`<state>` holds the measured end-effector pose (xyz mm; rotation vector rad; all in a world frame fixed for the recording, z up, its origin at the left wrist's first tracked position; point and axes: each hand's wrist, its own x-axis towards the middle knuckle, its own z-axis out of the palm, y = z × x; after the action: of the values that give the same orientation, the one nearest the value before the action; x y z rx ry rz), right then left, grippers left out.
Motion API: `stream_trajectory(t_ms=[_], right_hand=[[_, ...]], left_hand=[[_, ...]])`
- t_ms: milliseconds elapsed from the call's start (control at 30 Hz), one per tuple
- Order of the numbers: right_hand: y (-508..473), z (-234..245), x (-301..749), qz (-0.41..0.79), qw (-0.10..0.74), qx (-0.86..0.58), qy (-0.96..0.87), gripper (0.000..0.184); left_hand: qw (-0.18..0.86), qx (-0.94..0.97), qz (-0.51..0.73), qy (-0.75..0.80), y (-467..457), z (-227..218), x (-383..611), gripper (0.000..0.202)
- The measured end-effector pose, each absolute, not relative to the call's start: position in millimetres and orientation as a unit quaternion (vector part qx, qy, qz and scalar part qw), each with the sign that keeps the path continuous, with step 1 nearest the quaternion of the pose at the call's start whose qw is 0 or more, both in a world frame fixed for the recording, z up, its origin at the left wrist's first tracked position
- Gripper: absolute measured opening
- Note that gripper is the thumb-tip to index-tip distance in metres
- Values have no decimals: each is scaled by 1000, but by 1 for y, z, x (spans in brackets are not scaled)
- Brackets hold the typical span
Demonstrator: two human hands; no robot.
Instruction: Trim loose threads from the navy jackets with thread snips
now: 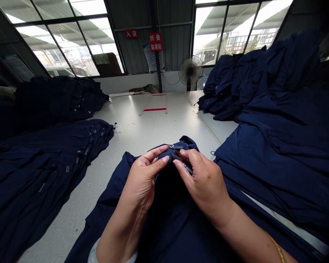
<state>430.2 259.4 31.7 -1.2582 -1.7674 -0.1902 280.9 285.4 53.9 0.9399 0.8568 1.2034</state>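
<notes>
A navy jacket lies spread on the table in front of me, with its collar raised between my hands. My left hand pinches the collar near the top of a dark zipper. My right hand holds small dark metal thread snips between thumb and fingers, close to the zipper. The snips are partly hidden by my fingers. A gold bangle shows on my right wrist.
Stacks of folded navy garments lie on the left and right of the white work table. More navy garments rise behind them. Red tape marks the far table, and a standing fan stands beyond it.
</notes>
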Motion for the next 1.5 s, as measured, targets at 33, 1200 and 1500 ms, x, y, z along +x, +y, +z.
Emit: stream_trajectory(t_ms=[33,1200,1500], right_hand=[[259,32,430,-89,454,-514,-723,13],[257,41,438,27,451,-539,-711,7],[257,43,436,79,467,-526,-707,4]], left_hand=[[638,414,529,377,285,54,281,42],[618,430,536,383,285,52,285,37],[636,401,541,378,284,54,283,39]])
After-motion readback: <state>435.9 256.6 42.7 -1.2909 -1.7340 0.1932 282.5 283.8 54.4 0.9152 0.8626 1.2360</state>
